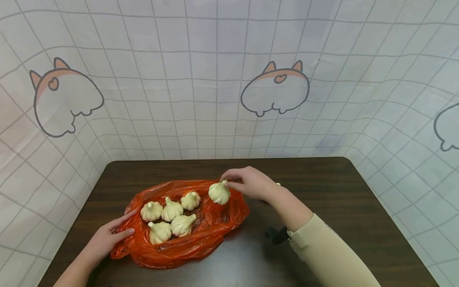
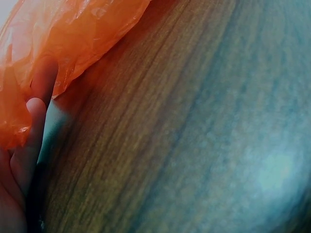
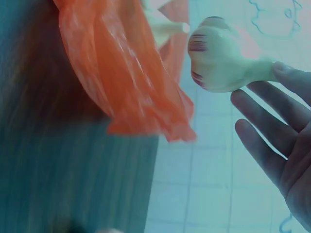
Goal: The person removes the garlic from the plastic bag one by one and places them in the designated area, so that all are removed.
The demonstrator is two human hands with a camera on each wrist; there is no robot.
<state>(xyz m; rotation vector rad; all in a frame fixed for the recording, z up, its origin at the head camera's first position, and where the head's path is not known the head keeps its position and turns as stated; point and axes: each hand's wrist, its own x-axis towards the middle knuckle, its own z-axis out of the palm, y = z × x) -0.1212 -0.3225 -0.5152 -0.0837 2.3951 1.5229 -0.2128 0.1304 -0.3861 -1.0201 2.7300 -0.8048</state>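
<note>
Near the table's left side, an open red plastic bag lies spread out. Several garlic bulbs rest inside it, pale with short stems. My left hand holds the bag's left edge between thumb and fingers; in the left wrist view the thin orange-looking plastic partly covers the fingers. Over the bag's right end, my right hand pinches one garlic bulb by its stem. The right wrist view shows this bulb with purplish streaks, held clear of the bag.
Beneath everything is a dark wood-grain table. Behind it hangs a white grid-patterned cloth with cartoon animal drawings. A small pale thing peeks out behind the right forearm, mostly hidden. A black object shows beside the right sleeve.
</note>
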